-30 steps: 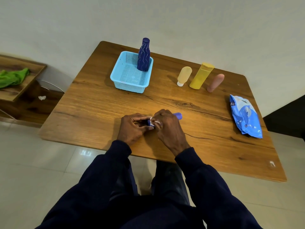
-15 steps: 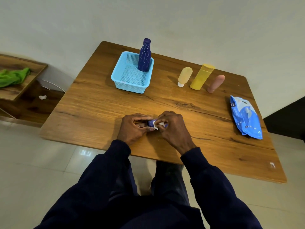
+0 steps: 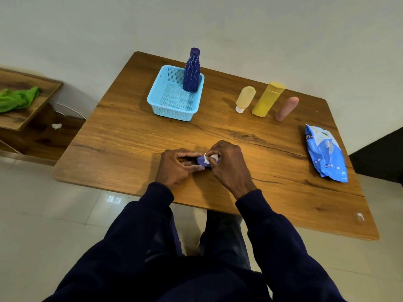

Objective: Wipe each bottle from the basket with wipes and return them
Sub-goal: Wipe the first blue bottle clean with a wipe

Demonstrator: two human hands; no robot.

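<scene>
Purple in colour, the small bottle (image 3: 201, 160) was at the near side of the counter (image 3: 130, 144), gripped by the left hand (image 3: 176, 167). I noted the right hand (image 3: 229, 164) pinching a white wipe (image 3: 212, 157) against it. A dark blue bottle (image 3: 191, 73) stood in the far blue basket (image 3: 172, 105), with the cream bottle (image 3: 245, 99), yellow bottle (image 3: 267, 99) and pink bottle (image 3: 286, 108) to its right.

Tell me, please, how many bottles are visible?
5: dark blue bottle in the basket; cream bottle, yellow bottle, pink bottle beside it; purple bottle in left hand; right hand holds wipe.

Green cloth (image 3: 18, 99) on side shelf (image 3: 26, 116)
</scene>
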